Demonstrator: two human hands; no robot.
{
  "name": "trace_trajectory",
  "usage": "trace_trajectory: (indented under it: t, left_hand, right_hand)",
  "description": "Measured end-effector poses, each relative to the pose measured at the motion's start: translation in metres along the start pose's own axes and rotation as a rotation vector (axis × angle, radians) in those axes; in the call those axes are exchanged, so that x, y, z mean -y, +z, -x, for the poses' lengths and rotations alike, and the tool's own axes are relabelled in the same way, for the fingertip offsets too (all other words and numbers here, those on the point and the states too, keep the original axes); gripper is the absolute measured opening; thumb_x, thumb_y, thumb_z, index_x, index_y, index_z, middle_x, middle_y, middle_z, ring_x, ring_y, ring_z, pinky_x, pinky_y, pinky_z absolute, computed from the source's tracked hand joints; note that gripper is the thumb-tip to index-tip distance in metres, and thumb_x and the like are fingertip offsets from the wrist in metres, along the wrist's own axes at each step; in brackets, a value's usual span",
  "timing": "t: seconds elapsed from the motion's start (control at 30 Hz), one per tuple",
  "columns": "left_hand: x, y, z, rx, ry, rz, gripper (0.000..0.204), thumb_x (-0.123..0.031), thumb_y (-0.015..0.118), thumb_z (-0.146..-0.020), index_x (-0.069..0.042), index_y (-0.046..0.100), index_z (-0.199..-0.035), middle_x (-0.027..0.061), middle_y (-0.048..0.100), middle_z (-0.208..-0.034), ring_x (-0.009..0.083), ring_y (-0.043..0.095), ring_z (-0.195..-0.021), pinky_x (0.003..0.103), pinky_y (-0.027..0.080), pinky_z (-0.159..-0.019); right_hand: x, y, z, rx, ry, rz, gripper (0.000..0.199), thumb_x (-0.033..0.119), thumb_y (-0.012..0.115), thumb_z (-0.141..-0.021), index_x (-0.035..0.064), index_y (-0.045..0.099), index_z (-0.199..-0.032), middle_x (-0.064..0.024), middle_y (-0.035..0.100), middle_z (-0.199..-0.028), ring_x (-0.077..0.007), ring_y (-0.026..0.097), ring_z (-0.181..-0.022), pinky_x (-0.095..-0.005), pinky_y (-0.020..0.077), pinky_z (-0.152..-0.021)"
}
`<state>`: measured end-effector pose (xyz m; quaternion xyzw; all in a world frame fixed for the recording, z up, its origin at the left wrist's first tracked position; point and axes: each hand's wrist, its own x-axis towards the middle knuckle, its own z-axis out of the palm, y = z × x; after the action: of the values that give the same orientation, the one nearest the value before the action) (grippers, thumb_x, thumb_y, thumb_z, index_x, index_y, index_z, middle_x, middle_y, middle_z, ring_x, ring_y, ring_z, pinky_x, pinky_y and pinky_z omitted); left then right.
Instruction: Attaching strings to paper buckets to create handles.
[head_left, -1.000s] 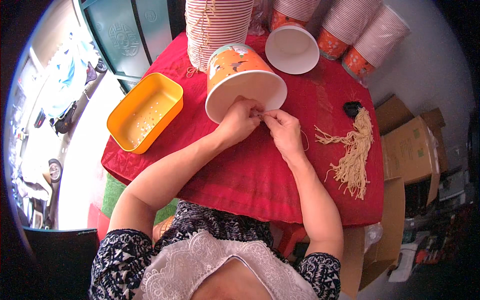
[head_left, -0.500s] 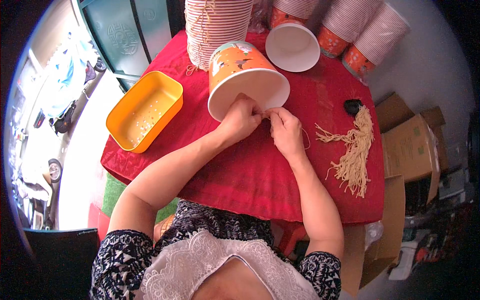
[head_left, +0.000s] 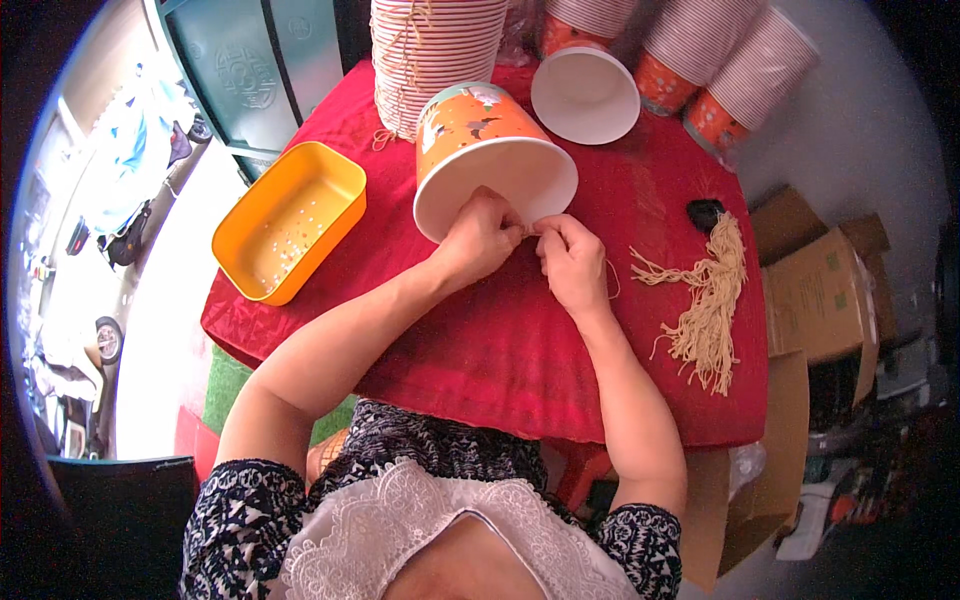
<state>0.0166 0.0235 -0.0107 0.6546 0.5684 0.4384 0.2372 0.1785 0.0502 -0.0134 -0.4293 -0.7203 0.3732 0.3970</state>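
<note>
An orange printed paper bucket (head_left: 480, 118) lies tipped on its side, its white mouth toward me. My left hand (head_left: 480, 236) is closed at the lower rim, thumb and fingers pinching it; part of that hand covers the opening. Right beside it, my right hand (head_left: 572, 262) pinches a thin beige string (head_left: 614, 282) near the rim, and a loop of it hangs past the wrist. Whether the left fingertips also hold the string is too small to tell. A bundle of beige strings (head_left: 715, 300), tied with a dark band (head_left: 705, 213), lies to the right.
A yellow plastic tub (head_left: 335, 215) with small white beads stands left on the red cloth (head_left: 470, 350). Behind are a tall stack of buckets (head_left: 438, 50) with strings, another bucket (head_left: 586, 95) facing me, and more stacks (head_left: 765, 70). Cardboard boxes (head_left: 825, 290) are beyond the right edge.
The bucket has shifted very slightly to the left. Both hands stay at its rim, with only small finger movement.
</note>
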Motion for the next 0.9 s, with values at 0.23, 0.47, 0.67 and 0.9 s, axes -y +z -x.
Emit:
trace_trajectory:
  t: [0.23, 0.47, 0.67, 0.9]
  left_hand:
    - [-0.002, -0.003, 0.001, 0.023, -0.064, -0.003, 0.022, -0.015, 0.067, -0.08, 0.006, 0.064, -0.082, 0.0229, 0.063, -0.088, 0.0337, 0.062, -0.085, 0.042, 0.047, -0.077]
    - [0.005, -0.001, 0.002, 0.008, -0.034, 0.015, 0.02, -0.012, 0.067, -0.077, 0.005, 0.063, -0.087, 0.0226, 0.063, -0.092, 0.0343, 0.061, -0.09, 0.042, 0.047, -0.082]
    - [0.001, -0.001, 0.001, 0.012, -0.041, 0.012, 0.017, -0.01, 0.066, -0.076, 0.005, 0.064, -0.084, 0.0227, 0.064, -0.089, 0.0336, 0.062, -0.089, 0.042, 0.047, -0.081]
    - [0.008, 0.006, 0.001, -0.096, 0.037, 0.0, 0.015, -0.009, 0.064, -0.076, 0.006, 0.064, -0.079, 0.0213, 0.065, -0.081, 0.0307, 0.063, -0.079, 0.041, 0.048, -0.074]
  right_hand:
    - [-0.005, -0.002, 0.0, 0.02, -0.028, -0.049, 0.017, 0.002, 0.05, -0.086, -0.0027, 0.062, -0.098, -0.0149, 0.068, -0.078, -0.0253, 0.068, -0.074, -0.0362, 0.0531, -0.068]
    - [-0.004, -0.001, 0.002, 0.03, -0.188, -0.007, 0.017, -0.004, 0.045, -0.087, -0.0021, 0.061, -0.093, -0.0059, 0.062, -0.076, -0.0097, 0.055, -0.056, -0.0249, 0.0476, -0.047]
    - [-0.005, -0.001, 0.001, 0.01, -0.374, 0.024, 0.019, -0.01, 0.043, -0.083, -0.0052, 0.061, -0.085, -0.0098, 0.064, -0.084, -0.0122, 0.058, -0.062, -0.0258, 0.0503, -0.053]
    - [-0.013, -0.002, -0.001, -0.002, -0.422, 0.034, 0.014, -0.008, 0.049, -0.073, -0.0039, 0.061, -0.077, -0.0167, 0.065, -0.084, -0.0312, 0.065, -0.077, -0.0377, 0.0531, -0.069]
